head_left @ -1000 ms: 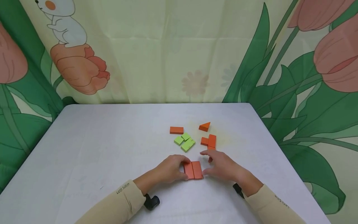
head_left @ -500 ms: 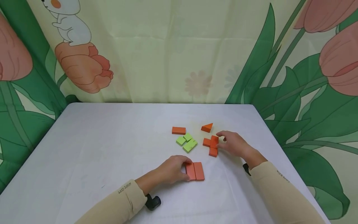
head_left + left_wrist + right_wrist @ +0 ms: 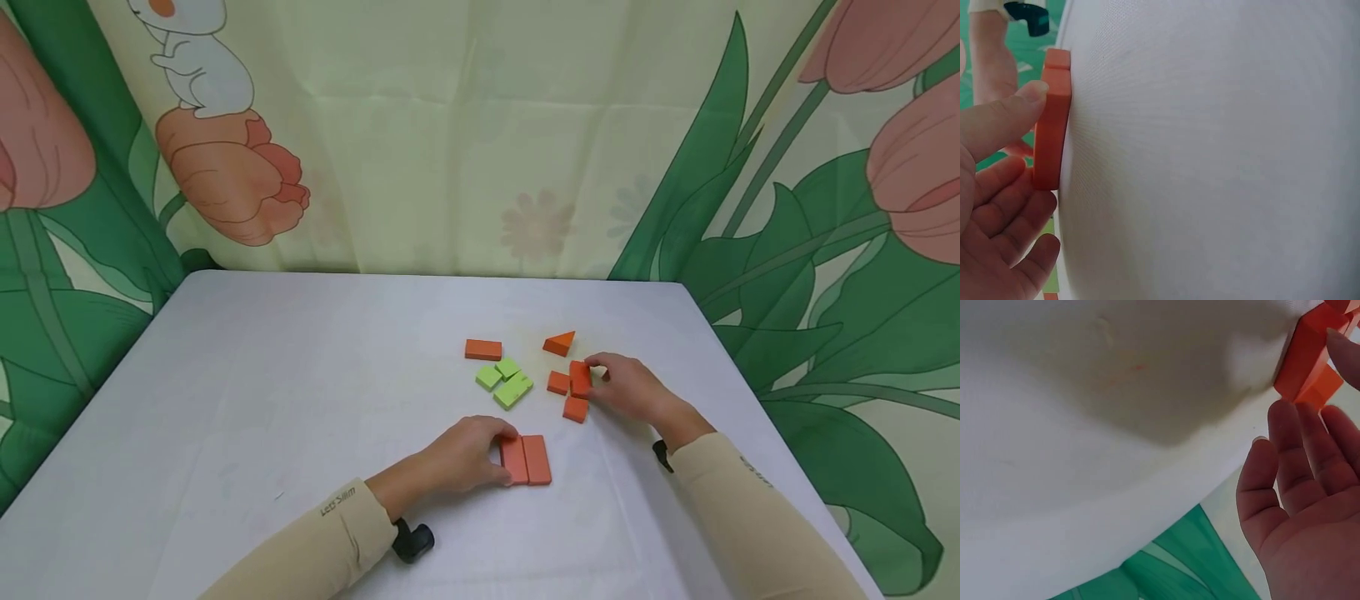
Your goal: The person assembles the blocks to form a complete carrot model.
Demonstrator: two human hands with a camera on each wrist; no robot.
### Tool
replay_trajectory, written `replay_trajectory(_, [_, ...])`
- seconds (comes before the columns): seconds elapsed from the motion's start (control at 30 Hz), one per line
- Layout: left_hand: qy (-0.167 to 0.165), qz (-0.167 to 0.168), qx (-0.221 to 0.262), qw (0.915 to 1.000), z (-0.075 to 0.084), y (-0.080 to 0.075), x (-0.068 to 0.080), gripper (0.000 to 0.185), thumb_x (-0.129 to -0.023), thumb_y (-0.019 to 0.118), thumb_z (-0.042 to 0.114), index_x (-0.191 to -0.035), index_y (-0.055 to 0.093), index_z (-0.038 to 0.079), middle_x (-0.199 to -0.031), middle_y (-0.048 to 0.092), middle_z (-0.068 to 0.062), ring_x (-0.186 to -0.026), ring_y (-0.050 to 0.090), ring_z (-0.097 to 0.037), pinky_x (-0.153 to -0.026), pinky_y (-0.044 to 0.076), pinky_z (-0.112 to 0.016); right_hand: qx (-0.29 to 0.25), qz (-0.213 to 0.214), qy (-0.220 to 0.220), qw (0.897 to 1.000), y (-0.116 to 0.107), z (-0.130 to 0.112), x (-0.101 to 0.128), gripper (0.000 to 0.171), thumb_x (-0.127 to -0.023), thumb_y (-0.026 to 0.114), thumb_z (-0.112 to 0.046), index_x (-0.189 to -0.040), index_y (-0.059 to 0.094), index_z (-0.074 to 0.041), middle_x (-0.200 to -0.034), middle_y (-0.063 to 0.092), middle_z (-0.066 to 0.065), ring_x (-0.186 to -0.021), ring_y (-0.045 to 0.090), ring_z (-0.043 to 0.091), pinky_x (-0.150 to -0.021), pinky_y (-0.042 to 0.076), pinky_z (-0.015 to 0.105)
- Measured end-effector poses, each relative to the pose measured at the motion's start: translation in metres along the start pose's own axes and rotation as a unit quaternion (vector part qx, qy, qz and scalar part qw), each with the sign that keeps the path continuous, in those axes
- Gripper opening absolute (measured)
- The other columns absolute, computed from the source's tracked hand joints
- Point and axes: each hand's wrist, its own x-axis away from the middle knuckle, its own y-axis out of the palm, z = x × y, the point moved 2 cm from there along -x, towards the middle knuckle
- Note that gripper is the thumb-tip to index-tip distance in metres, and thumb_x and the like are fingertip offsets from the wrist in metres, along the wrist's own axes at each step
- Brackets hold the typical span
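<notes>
Two orange rectangular blocks [image 3: 527, 460] lie side by side near the table's front. My left hand [image 3: 467, 454] holds the left one, thumb at its far end and fingers at its near end; the left wrist view shows the thumb [image 3: 1007, 119] on that orange block [image 3: 1052, 125]. Farther right, my right hand [image 3: 628, 387] pinches an orange block [image 3: 580, 377] between thumb and forefinger. In the right wrist view that block [image 3: 1305, 356] sits just past the fingertips [image 3: 1285, 434]. A small orange square [image 3: 575, 409] and another orange piece [image 3: 557, 382] lie beside it.
An orange triangle [image 3: 561, 342], an orange rectangle [image 3: 483, 349] and three green blocks [image 3: 504, 382] lie mid-table on the white table [image 3: 300, 392]. A flower-printed curtain [image 3: 480, 142] hangs behind and at both sides. Dark straps sit at both wrists.
My right hand left the front pair of blocks, moved back and right to the orange cluster and took hold of a block, shifting it from the square. The left hand stayed.
</notes>
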Motion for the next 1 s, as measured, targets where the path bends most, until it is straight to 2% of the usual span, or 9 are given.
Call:
replay_trajectory(0.17, [0.004,-0.001,-0.002,1.0000,0.001,0.000,-0.001,0.054,-0.080,0.087,0.023,-0.129,0.065,0.012,-0.122,0.064,0.005,-0.119,0.055,-0.017,-0.101,0.045,-0.034,-0.012,-0.014,0.020,1.000,0.002,0.005,-0.002,0.069,-0.094,0.071,-0.026,-0.150,0.040,-0.001,-0.142,0.048,0.023,-0.120,0.051,0.039,-0.096,0.048,0.051])
replay_trajectory(0.47, [0.005,-0.003,-0.002,1.0000,0.002,0.002,-0.003,0.055,-0.080,0.087,0.024,-0.129,0.065,0.013,-0.122,0.064,0.005,-0.117,0.056,-0.016,-0.100,0.046,-0.034,0.004,-0.005,0.033,0.999,-0.005,0.018,0.009,0.064,-0.090,0.075,-0.026,-0.143,0.050,0.000,-0.132,0.055,0.022,-0.113,0.052,0.037,-0.094,0.049,0.051])
replay_trajectory(0.73, [0.004,0.000,-0.005,1.0000,0.000,0.001,-0.002,0.055,-0.080,0.087,0.024,-0.129,0.065,0.013,-0.121,0.064,0.004,-0.116,0.056,-0.017,-0.099,0.047,-0.035,0.018,-0.017,0.029,0.999,-0.002,0.026,0.036,0.063,-0.084,0.081,-0.028,-0.136,0.056,-0.002,-0.125,0.058,0.018,-0.103,0.054,0.033,-0.084,0.053,0.046])
replay_trajectory(1.0, [0.003,0.000,-0.002,1.0000,-0.002,0.002,-0.002,0.054,-0.080,0.087,0.024,-0.128,0.066,0.012,-0.120,0.065,0.003,-0.115,0.056,-0.017,-0.099,0.047,-0.035,-0.007,-0.014,0.010,1.000,0.010,0.023,0.067,0.062,-0.081,0.084,-0.029,-0.133,0.060,-0.005,-0.120,0.061,0.011,-0.102,0.054,0.029,-0.081,0.054,0.043])
